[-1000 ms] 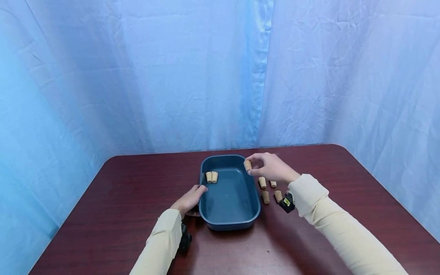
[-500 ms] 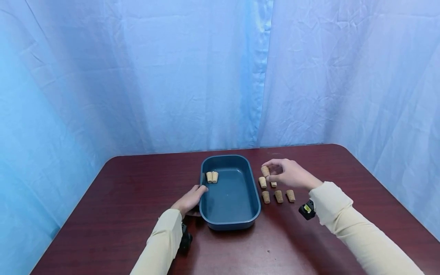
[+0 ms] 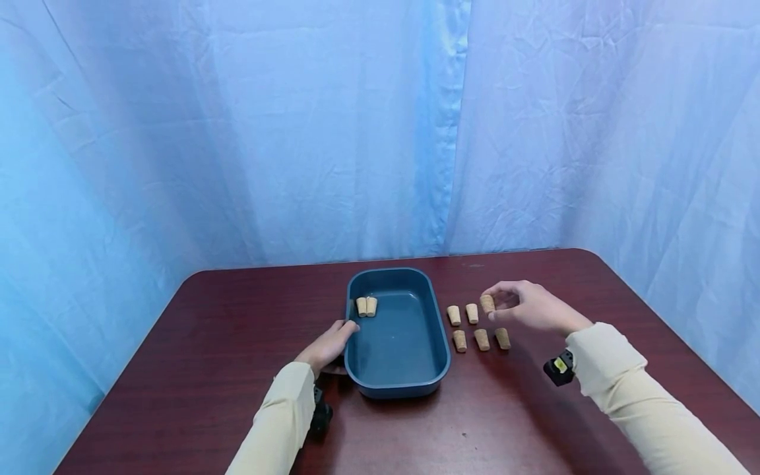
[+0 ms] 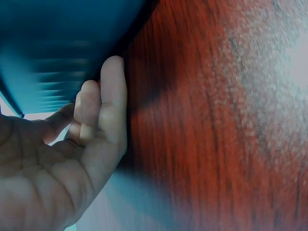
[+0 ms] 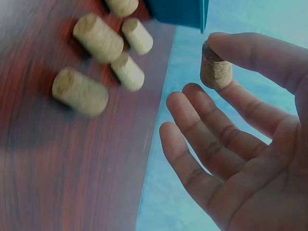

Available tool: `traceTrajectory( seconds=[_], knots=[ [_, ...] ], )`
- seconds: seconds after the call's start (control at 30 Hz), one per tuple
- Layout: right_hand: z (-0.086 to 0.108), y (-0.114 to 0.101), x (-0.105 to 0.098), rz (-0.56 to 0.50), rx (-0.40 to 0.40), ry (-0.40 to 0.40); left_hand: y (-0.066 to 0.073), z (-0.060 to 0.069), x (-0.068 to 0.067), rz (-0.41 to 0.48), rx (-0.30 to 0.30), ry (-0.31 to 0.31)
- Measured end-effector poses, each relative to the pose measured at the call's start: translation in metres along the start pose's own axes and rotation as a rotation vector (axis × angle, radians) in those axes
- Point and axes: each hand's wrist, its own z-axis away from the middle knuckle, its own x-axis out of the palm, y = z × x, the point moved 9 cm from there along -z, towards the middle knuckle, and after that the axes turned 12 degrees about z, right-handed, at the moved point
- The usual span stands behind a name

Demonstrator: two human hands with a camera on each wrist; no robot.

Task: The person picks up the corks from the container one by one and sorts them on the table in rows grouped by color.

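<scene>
Pinched between the thumb and index finger of my right hand [image 3: 531,307] is a tapered cork stopper [image 3: 487,303], held above the table at the right end of the back row of corks. In the right wrist view this cork stopper [image 5: 216,70] has a darker end by the thumb, with the other fingers spread apart from it. My left hand [image 3: 328,344] grips the left side of a deep blue rectangular tray [image 3: 396,385], its thumb at the rim. Seen from the left wrist, the fingers [image 4: 113,91] lie along the tray's outer wall, low by the table.
Two pale corks [image 3: 366,307] stand side by side inside the tray at its left wall. Right of the tray, two light corks [image 3: 472,313] sit behind a row of three darker corks [image 3: 481,340]. Blue curtains [image 3: 332,132] hang behind the dark red table [image 3: 237,369].
My right hand has moved right with the cork, from above the tray's right rim, past the back-row corks, uncovering them. My left hand and the tray stay put.
</scene>
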Motion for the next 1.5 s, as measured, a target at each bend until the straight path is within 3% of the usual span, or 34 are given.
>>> traceTrajectory(
  seconds=[0.67,0.9,1.5],
  knots=[
    [0.012,0.04,0.004,0.085,0.099,-0.058,-0.001,-0.001,-0.002,-0.013,-0.002,0.008],
    [0.012,0.046,0.01,0.15,0.093,-0.067,-0.001,-0.001,-0.002,-0.014,0.002,0.005],
    [0.015,0.054,0.026,0.276,0.197,-0.142,-0.002,-0.001,-0.003,-0.011,0.0,0.007]
  ],
)
